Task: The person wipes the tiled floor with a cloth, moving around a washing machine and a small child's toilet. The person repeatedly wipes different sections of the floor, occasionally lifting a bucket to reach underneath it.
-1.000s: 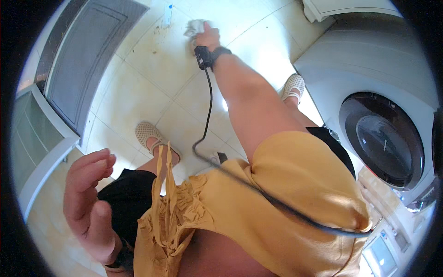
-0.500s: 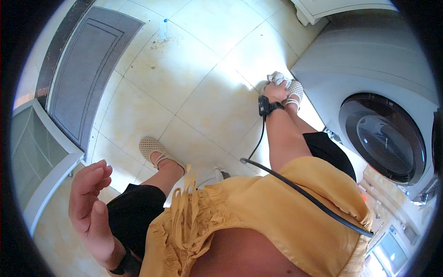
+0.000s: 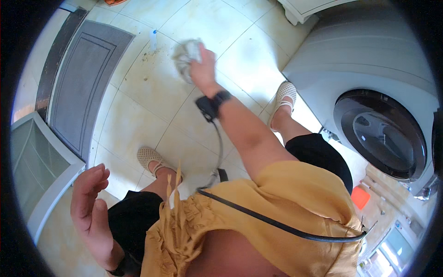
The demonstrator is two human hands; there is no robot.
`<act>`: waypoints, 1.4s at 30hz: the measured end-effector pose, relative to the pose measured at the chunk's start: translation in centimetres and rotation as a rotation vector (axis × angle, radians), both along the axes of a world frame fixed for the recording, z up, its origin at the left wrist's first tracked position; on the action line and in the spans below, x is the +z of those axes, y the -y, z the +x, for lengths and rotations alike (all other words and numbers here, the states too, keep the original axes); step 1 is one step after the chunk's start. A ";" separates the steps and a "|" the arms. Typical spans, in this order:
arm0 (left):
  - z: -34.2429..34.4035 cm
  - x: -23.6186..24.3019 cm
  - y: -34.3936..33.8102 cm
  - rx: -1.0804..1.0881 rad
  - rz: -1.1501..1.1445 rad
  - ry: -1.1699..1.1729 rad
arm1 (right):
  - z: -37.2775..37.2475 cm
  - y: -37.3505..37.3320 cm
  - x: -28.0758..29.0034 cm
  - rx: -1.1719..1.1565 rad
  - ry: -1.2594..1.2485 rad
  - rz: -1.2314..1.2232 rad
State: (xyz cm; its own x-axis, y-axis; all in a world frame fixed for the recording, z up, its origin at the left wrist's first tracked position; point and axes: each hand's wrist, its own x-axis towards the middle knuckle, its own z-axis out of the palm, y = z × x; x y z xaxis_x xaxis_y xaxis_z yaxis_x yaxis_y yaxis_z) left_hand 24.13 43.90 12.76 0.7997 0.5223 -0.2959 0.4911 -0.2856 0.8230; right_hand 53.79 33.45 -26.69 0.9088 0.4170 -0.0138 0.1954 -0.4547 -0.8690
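A crumpled whitish cloth is gripped in my right hand, out over the tiled floor ahead of me and blurred by motion. Scattered brown crumbs lie on the tiles left of the cloth, near a small clear item with a blue tip. My left hand is raised by my left knee, its fingers loosely curled with a gap to the thumb and nothing held. A black strap with a small box and a cable is around my right wrist.
On the right stands a front-loading washing machine. A grey mat lies at the left, behind a white-framed glass panel. A white cabinet foot shows at the far right. My shoes are on the tiles.
My right hand has swung the cloth from beside my right shoe leftward and farther out over the floor. My left hand has hardly moved.
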 end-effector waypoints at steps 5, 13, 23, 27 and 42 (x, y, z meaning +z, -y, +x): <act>-0.5 -1.1 -1.2 -0.030 -0.061 -0.020 | 6.9 14.7 -3.2 -0.385 0.331 -0.274; 1.6 -2.3 -1.4 -0.017 -0.132 -0.010 | 16.4 16.3 -6.3 -0.521 -0.120 -0.859; 4.2 0.2 -1.1 -0.004 0.066 0.007 | 4.6 -8.1 -2.4 -0.114 -0.060 0.041; 4.6 2.1 -1.8 -0.013 0.104 0.141 | 2.9 -3.9 1.7 0.055 -0.210 0.086; 5.0 1.8 -9.1 0.217 0.279 0.386 | 21.7 -7.8 23.1 0.552 0.042 -0.356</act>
State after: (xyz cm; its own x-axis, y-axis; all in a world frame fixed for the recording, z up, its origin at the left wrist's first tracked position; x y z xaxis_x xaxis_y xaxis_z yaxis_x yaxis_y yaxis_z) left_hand 29.13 52.98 14.59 0.6874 0.7053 0.1731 0.2394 -0.4450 0.8629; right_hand 75.52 41.21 -3.61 0.5653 0.7986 -0.2068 0.5126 -0.5365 -0.6704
